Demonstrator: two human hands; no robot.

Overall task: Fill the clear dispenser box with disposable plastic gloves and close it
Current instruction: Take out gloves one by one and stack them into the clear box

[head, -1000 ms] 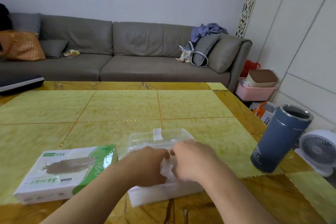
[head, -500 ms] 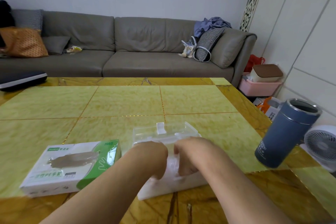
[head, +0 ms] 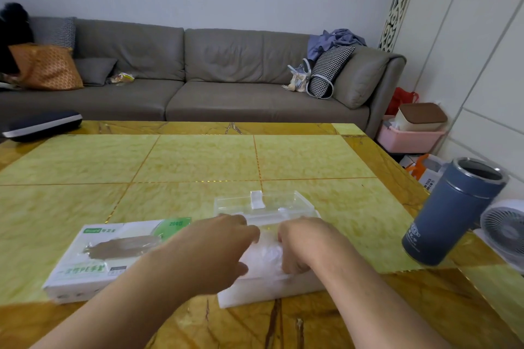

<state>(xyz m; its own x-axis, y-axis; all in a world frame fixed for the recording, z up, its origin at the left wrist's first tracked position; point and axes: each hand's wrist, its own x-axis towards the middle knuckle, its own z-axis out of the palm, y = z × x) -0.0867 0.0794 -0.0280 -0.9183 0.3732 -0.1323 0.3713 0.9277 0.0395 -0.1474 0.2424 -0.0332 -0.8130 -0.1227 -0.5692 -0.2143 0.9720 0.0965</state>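
The clear dispenser box [head: 269, 286] lies on the table [head: 198, 161], lid open. Gloves [head: 268, 252] inside are gripped between the left hand [head: 218, 249] and the right hand [head: 303, 244]; fingertips are hidden.

Head view, forward-down over table [head: 198, 161], hands close below.
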